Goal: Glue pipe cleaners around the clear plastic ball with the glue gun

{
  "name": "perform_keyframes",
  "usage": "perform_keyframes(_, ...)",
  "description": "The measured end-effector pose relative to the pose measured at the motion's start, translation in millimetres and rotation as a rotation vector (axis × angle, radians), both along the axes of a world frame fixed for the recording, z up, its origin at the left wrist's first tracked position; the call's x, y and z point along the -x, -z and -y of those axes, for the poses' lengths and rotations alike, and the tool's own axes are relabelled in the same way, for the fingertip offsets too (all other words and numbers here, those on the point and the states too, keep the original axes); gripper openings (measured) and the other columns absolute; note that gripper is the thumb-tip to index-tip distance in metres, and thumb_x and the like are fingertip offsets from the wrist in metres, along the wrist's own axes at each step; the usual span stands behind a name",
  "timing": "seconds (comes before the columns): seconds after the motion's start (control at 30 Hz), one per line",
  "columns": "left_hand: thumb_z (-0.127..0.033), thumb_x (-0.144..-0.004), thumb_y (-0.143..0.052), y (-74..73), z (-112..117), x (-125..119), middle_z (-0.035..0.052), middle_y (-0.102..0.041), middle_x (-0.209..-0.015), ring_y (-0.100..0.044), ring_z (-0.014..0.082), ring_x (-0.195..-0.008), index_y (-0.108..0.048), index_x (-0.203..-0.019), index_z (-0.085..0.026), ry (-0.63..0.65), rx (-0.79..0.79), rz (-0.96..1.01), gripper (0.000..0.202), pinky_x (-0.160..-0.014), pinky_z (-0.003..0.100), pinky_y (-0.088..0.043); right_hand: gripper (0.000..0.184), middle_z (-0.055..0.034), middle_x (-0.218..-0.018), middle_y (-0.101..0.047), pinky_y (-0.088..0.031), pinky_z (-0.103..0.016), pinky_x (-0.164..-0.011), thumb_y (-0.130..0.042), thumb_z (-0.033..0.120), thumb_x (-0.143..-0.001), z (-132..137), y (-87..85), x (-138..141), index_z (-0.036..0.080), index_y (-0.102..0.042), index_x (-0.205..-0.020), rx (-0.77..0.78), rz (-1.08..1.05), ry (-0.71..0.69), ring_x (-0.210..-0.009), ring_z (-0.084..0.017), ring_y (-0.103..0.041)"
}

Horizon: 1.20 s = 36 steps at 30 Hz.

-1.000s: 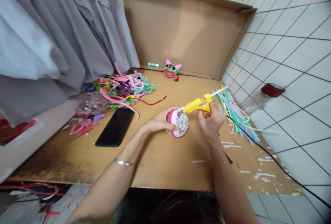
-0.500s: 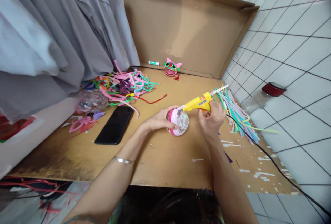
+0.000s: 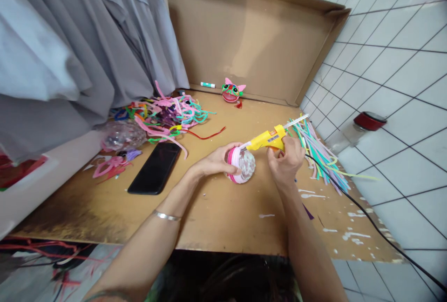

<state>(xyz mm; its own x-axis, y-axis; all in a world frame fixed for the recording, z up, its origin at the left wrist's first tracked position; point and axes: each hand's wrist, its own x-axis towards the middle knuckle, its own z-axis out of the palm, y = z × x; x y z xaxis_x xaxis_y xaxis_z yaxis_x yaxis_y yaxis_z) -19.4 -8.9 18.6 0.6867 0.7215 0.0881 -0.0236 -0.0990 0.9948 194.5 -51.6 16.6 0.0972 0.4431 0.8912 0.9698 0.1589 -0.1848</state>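
Observation:
Near the middle of the table, my left hand [image 3: 218, 160] is closed around a clear plastic ball [image 3: 247, 167]. Bands of pink and pale pink pipe cleaner [image 3: 234, 166] wrap the ball's left part. My right hand [image 3: 288, 160] grips a yellow glue gun [image 3: 267, 139] by its handle. Its nozzle points left and meets the upper edge of the pale band, close to my left fingertips. A clear glue stick juts out of the gun's rear, and a black cord [image 3: 335, 185] trails off to the lower right.
Pipe cleaners lie in a tangled heap [image 3: 171, 111] at left and a straight bundle [image 3: 317, 153] at right. A black phone [image 3: 154, 168] lies left of my hands. A decorated animal-face ball [image 3: 231, 91] and a marker-like tube [image 3: 207, 85] sit by the cardboard [image 3: 251, 36]. A red-lidded jar [image 3: 359, 127] stands right.
Almost nothing differs. Both hands, the ball and the glue gun hold nearly the same positions, with the nozzle still at the band.

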Motion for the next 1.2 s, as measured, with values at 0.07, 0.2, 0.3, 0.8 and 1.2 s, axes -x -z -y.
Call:
perform_keyframes(0.07,-0.018,-0.053,-0.079,0.5,-0.4,0.0,0.0062,-0.063,-0.11,-0.058,0.0199,-0.094,-0.055,-0.121,-0.013,0.001,-0.005,0.001,0.073,-0.086,0.03,-0.046,0.025,-0.0087,-0.092,-0.062,-0.04,-0.038,-0.081,-0.054,0.024,-0.078,0.5,-0.5,0.2,0.018,-0.057,-0.102,0.008,-0.002,0.002,-0.093,-0.027,-0.056)
perform_keyframes(0.2,-0.017,-0.052,-0.079,0.6,-0.7,0.1,0.0056,-0.063,-0.11,-0.058,0.0194,-0.095,-0.055,-0.121,-0.013,-0.012,0.004,0.006,0.073,-0.087,0.029,-0.046,0.026,-0.0085,-0.092,-0.061,-0.04,-0.039,-0.081,-0.053,0.023,-0.076,0.4,-0.1,-0.3,0.019,-0.056,-0.101,0.013,-0.015,0.002,-0.093,-0.027,-0.057)
perform_keyframes(0.3,-0.016,-0.053,-0.079,0.0,-0.3,0.2,0.0053,-0.064,-0.109,-0.059,0.0195,-0.095,-0.055,-0.121,-0.013,-0.009,0.006,0.004,0.072,-0.088,0.03,-0.046,0.026,-0.0085,-0.093,-0.061,-0.04,-0.039,-0.08,-0.053,0.023,-0.076,-0.2,0.3,-0.9,0.019,-0.057,-0.101,0.014,-0.013,0.011,-0.093,-0.027,-0.057)
perform_keyframes(0.8,-0.018,-0.053,-0.078,-1.9,0.9,-0.3,0.0045,-0.063,-0.106,-0.057,0.0184,-0.092,-0.055,-0.117,-0.013,0.004,0.007,0.004,0.068,-0.085,0.029,-0.045,0.024,-0.0079,-0.09,-0.061,-0.039,-0.038,-0.078,-0.053,0.022,-0.076,0.1,-0.4,0.3,0.019,-0.057,-0.099,0.001,-0.006,0.01,-0.09,-0.027,-0.056)
perform_keyframes(1.2,-0.019,-0.053,-0.078,-1.3,0.3,0.3,0.0044,-0.064,-0.107,-0.058,0.0189,-0.092,-0.056,-0.121,-0.015,0.003,-0.004,0.0,0.071,-0.086,0.029,-0.046,0.028,-0.0081,-0.094,-0.06,-0.041,-0.04,-0.082,-0.053,0.022,-0.075,0.1,-0.1,-0.6,0.019,-0.057,-0.102,0.016,-0.044,-0.006,-0.093,-0.027,-0.056)
